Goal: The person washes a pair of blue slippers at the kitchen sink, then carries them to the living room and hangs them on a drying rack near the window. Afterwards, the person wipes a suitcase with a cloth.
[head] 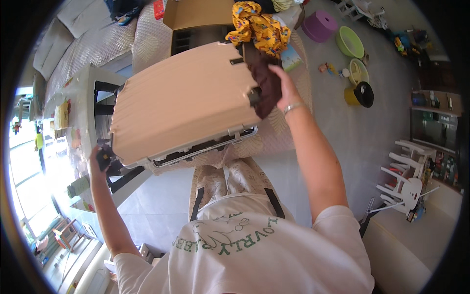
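A peach hard-shell suitcase [187, 103] with ribbed sides lies tilted before me, with a gap along its near edge between the two shells. At its left end my left hand [98, 163] grips a dark part, apparently a suitcase wheel [104, 157]; the fingers are partly hidden. My right hand [287, 88], with a band at the wrist, is closed on a dark maroon cloth [267, 86] that bulges at the suitcase's right end. Whether that hand also holds the shell, I cannot tell.
Behind the suitcase are an open cardboard box [203, 14] and crumpled yellow patterned fabric [260, 29] on a quilted sofa cover [150, 36]. A white table [82, 86] stands left. Rightward on the floor are a purple stool [319, 25], green basin [349, 41] and yellow bin [354, 96].
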{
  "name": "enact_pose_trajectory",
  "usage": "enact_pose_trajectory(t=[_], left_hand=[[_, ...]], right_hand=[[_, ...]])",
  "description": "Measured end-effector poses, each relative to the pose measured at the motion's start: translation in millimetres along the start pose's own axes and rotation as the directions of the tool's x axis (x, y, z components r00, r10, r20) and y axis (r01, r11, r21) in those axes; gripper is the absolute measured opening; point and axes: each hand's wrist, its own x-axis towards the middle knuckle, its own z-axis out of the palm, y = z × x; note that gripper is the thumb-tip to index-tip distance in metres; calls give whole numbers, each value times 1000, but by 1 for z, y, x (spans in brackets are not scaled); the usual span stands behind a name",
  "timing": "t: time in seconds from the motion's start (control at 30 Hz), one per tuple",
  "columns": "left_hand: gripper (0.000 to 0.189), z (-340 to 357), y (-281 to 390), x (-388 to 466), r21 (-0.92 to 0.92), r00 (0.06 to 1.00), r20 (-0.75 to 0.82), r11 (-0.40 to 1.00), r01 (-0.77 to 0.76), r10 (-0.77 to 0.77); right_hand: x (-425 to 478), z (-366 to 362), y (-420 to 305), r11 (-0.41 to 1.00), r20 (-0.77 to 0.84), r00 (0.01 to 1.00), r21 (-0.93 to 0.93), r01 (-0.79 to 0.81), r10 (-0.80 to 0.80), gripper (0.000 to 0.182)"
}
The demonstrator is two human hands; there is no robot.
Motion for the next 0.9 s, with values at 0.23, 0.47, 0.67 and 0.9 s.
enact_pose_trajectory(t=[0.23, 0.47, 0.67, 0.9], left_hand=[[24, 23, 108, 46, -156, 974, 53, 965, -209, 220], [24, 47, 156, 70, -15, 975, 20, 975, -222, 222], [26, 30, 156, 88, -29, 968, 10, 968, -250, 250], [28, 35, 114, 54, 62, 968, -127, 976, -211, 217]], right_hand=[[57, 79, -60, 951, 123, 945, 96, 293, -303, 39], [91, 126, -72, 865, -188, 851, 12, 501, -490, 47], [82, 139, -72, 762, -190, 738, -190, 619, -647, 53], [48, 113, -50, 796, -222, 775, -9, 605, -592, 38]])
